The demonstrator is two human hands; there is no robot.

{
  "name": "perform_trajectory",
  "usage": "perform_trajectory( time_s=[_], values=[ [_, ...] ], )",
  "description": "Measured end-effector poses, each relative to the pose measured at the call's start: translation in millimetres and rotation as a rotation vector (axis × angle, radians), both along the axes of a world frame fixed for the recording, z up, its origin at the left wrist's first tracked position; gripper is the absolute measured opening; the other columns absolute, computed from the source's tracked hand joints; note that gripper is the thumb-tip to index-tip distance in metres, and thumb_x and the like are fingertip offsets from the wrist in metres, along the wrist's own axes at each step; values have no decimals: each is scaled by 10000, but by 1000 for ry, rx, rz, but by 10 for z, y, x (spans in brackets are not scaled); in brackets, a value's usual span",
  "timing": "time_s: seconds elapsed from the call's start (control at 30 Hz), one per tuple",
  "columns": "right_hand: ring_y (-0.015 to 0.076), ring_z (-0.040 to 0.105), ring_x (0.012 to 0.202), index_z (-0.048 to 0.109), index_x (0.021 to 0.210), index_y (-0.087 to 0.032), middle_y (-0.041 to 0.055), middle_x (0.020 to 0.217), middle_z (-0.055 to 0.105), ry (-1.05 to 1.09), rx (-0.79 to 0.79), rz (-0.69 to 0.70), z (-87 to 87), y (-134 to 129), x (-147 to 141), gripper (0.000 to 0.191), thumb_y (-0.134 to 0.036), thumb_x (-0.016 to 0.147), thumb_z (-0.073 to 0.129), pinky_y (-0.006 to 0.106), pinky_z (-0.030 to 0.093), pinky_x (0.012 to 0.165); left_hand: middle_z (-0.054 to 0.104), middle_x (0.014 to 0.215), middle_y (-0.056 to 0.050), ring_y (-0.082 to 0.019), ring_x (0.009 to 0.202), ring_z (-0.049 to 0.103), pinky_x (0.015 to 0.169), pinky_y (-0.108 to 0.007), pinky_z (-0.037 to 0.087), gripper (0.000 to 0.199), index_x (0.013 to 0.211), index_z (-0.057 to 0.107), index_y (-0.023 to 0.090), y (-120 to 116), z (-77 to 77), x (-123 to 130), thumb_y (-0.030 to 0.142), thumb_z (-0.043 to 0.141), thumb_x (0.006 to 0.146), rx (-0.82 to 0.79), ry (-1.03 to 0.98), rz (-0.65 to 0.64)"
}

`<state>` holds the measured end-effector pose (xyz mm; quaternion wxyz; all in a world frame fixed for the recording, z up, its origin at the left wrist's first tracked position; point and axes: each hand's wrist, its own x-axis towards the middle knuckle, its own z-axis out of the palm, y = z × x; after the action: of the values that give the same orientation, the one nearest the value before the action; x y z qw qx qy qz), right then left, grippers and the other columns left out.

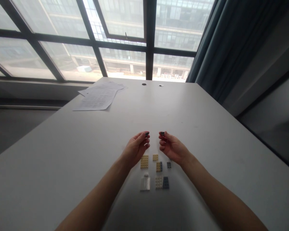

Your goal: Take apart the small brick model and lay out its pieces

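Note:
Between thumb and fingertips my left hand (137,145) pinches a small dark toy brick piece (147,133). A little to its right, my right hand (172,146) pinches another small dark toy brick piece (162,133). The two pieces are apart, held above the table. Below the hands lie a tan studded plate (144,162), partly beside my left wrist, and a smaller tan plate (155,157). Near them are a tan and grey piece (159,166), a small dark grey plate (169,165), a pale studded plate (158,182), a dark wedge-shaped plate (166,182) and a clear piece (145,183).
The white table (202,134) runs up to a large window (125,61). Sheets of printed paper (98,96) lie at its far left. Two round holes sit near the far edge. A dark curtain (212,41) hangs at the right.

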<state>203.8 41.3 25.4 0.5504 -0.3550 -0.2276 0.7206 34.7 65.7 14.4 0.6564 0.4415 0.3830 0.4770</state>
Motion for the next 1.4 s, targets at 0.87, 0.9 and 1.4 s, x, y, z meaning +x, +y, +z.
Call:
perform_trajectory(
  time_s=[0.87, 0.9, 1.4],
  values=[
    [184, 558, 932, 685, 970, -208, 38, 941, 627, -1601, 648, 6, -366, -293, 736, 174, -187, 799, 660, 309, 432, 863, 658, 890, -47, -219, 899, 588, 822, -321, 439, 182, 949, 716, 247, 44, -87, 471, 258, 669, 774, 873, 1187, -377],
    [183, 559, 927, 688, 960, -207, 37, 935, 626, -1595, 640, 4, -358, -299, 745, 161, -184, 804, 654, 307, 433, 857, 658, 885, -44, -215, 896, 587, 822, -318, 438, 179, 948, 717, 248, 42, -84, 455, 255, 661, 778, 857, 1180, -374],
    [183, 544, 880, 668, 822, -206, 35, 878, 608, -1661, 656, -27, -398, -321, 655, 67, -199, 845, 606, 310, 426, 825, 665, 859, -57, -218, 886, 583, 817, -325, 431, 136, 864, 727, 232, -12, -62, 516, 267, 601, 827, 851, 1179, -354]
  ],
)
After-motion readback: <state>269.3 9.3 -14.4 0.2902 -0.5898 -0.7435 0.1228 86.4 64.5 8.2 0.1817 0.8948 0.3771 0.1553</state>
